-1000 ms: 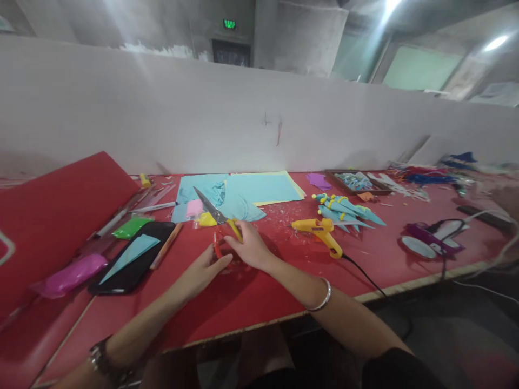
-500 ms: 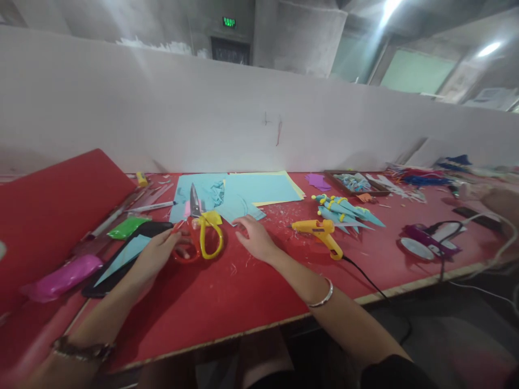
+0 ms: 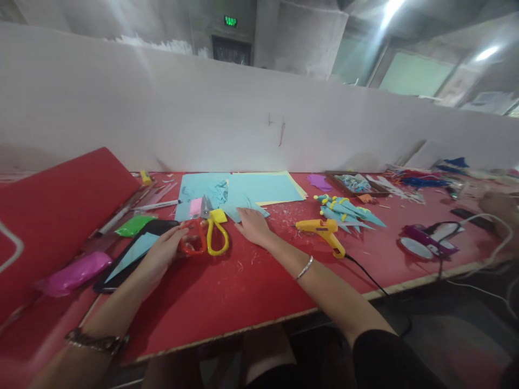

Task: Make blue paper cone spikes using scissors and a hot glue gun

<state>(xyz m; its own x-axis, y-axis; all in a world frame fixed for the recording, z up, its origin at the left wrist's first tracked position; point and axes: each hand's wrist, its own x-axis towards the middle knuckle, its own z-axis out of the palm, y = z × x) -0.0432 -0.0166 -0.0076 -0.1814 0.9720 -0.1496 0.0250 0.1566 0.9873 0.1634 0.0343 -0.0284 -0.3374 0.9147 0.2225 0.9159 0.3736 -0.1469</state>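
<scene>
My left hand (image 3: 172, 244) is closed around the red handle of a pair of scissors (image 3: 210, 240). The other handle is yellow, and the blades point away from me, low over the blue paper and partly foreshortened. To the right, my right hand (image 3: 256, 228) lies with its fingers reaching onto a cut piece of light blue paper (image 3: 243, 201); the fingertips are partly hidden. Beneath my left wrist sits a dark flat device or tray (image 3: 104, 281) with a blue paper piece (image 3: 135, 254) on it.
A yellow glue gun (image 3: 324, 229) with a black cord lies right of my right hand. Behind it are blue paper cones (image 3: 344, 209) with yellow trim and a tray of scraps (image 3: 383, 192). Pink (image 3: 79, 273) and green packets (image 3: 133, 226) lie left. Another person's hand (image 3: 497, 208) shows far right.
The scissors have tipped down from pointing upward, staying in my left hand. My right hand has moved slightly forward, its fingers now down on the blue paper.
</scene>
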